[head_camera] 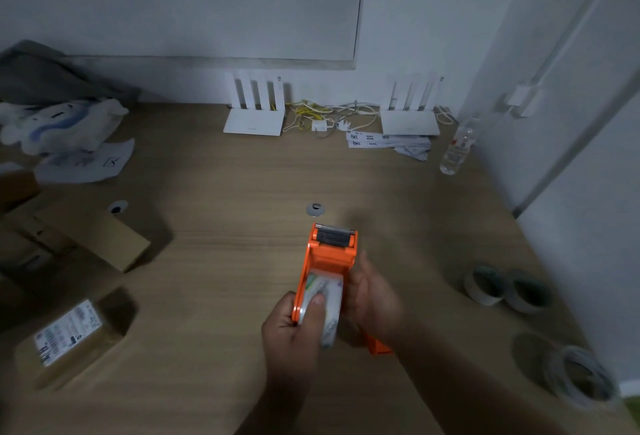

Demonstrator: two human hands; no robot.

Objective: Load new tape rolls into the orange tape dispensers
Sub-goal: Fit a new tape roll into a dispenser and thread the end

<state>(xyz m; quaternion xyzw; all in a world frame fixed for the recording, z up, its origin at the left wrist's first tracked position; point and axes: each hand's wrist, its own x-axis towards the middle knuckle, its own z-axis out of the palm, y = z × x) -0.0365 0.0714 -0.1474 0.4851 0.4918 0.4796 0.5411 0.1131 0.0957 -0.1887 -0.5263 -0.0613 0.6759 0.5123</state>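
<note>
left hand [294, 325] curls round the orange dispenser [329, 258], thumb pressing the tape roll [323, 306] (clear, printed); right hand [372, 299] fingers wrap its far side.

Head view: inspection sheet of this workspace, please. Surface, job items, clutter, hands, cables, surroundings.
Surface: light wooden desk, dimly lit.
Job's things: orange plastic tape dispenser held above the desk, clear printed tape roll seated in it; three spare whitish tape rolls along the right edge.
Clutter: brown cardboard boxes, labelled parcel, white plastic bags, printed paper sheets, clear plastic bottle.
Hands: left hand in a grip on the dispenser's side, thumb on the roll; right hand holds the other side.
Cables: yellow and white tangle between two white routers.
Surroundings: grey wall, white cable duct.
</note>
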